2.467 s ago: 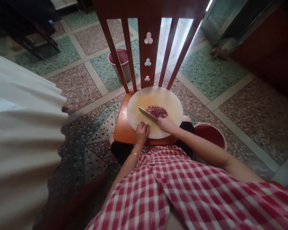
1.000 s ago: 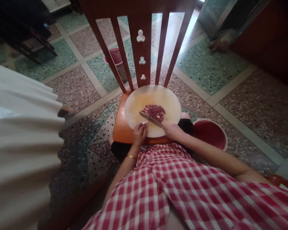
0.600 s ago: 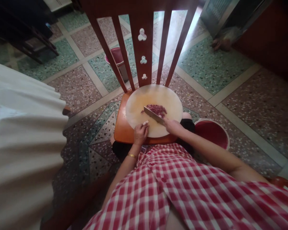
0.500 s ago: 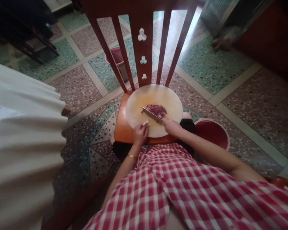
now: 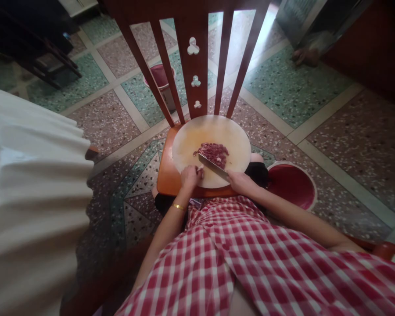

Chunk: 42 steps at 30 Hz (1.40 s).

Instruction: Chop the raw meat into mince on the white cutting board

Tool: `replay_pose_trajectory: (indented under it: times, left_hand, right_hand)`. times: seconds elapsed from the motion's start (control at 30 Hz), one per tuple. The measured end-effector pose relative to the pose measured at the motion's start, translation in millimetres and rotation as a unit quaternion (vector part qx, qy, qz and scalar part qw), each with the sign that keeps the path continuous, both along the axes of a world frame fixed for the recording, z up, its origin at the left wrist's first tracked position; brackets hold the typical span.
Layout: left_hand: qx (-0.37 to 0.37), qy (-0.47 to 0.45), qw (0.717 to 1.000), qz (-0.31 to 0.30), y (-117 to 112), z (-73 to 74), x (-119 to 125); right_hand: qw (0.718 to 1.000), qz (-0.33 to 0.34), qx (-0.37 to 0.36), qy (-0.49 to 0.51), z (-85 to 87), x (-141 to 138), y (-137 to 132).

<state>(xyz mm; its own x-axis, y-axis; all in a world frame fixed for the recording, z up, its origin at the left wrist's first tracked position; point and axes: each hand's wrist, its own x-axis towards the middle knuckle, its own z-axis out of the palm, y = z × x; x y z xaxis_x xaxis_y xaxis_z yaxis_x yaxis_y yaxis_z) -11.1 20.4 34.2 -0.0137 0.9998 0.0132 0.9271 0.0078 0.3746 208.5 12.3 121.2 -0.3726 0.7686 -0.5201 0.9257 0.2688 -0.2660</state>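
A round pale cutting board (image 5: 197, 131) lies on the seat of a wooden chair (image 5: 166, 175). A small heap of chopped red meat (image 5: 213, 152) sits near the board's middle. My right hand (image 5: 238, 180) is closed round the handle of a knife (image 5: 212, 165), whose blade lies at the near side of the meat. My left hand (image 5: 190, 176) rests curled on the board's near edge, just left of the blade tip. A gold bangle is on my left wrist.
The chair's slatted back (image 5: 194, 57) rises beyond the board. A red basin (image 5: 294, 186) stands on the tiled floor to the right, a small pink bucket (image 5: 161, 81) behind the chair. White pleated cloth (image 5: 29, 193) fills the left. Dark furniture stands far left.
The knife has kept rising and falling over the meat and now sits at its near edge. My left hand shifted slightly forward on the board. The meat pile stays in place.
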Motion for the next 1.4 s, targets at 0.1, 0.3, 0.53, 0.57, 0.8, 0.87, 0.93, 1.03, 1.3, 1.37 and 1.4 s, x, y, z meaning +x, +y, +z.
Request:
replay_pose_trajectory:
  times: [0.1, 0.3, 0.53, 0.57, 0.8, 0.87, 0.93, 1.03, 1.3, 1.37, 1.4]
  left_hand:
    - [-0.023, 0.002, 0.999, 0.047, 8, 3.1, -4]
    - [0.057, -0.045, 0.996, 0.051, 9, 3.7, -27]
    - [0.164, -0.101, 0.979, -0.071, -33, -7.4, -5]
    - [0.169, -0.105, 0.977, -0.074, -36, -9.4, -2]
    - [0.147, -0.066, 0.975, -0.150, -22, -6.0, -16]
    - [0.135, -0.044, 0.973, -0.182, -12, -1.0, -23]
    - [0.119, -0.020, 0.972, -0.204, -5, 2.5, -27]
    - [0.106, 0.008, 0.979, -0.175, -4, 2.2, -24]
    - [0.141, -0.007, 0.990, -0.025, -20, -4.6, -10]
    - [0.139, -0.021, 0.989, -0.036, -18, -4.6, -12]
    - [0.131, -0.031, 0.990, -0.053, -17, -5.0, -13]
  right_hand:
    - [1.000, -0.007, 0.015, 0.007, 0.2, 4, -2]
    - [0.999, 0.019, 0.035, 0.017, 5.0, 2, -9]
    - [0.994, 0.100, 0.039, -0.030, 10.0, -15, -18]
    - [0.993, 0.106, 0.042, -0.040, 10.2, -17, -18]
    - [0.994, 0.083, 0.047, -0.059, 7.2, -13, -22]
    - [0.995, 0.065, 0.039, -0.059, 6.7, -8, -21]
    - [0.997, 0.053, 0.028, -0.056, 7.2, -4, -19]
    - [0.998, 0.045, 0.017, -0.046, 9.8, -5, -16]
    - [0.998, 0.049, -0.002, -0.038, 13.4, -27, -6]
    - [0.998, 0.048, 0.007, -0.039, 12.1, -31, -4]
    - [0.998, 0.047, 0.015, -0.038, 11.6, -32, -3]
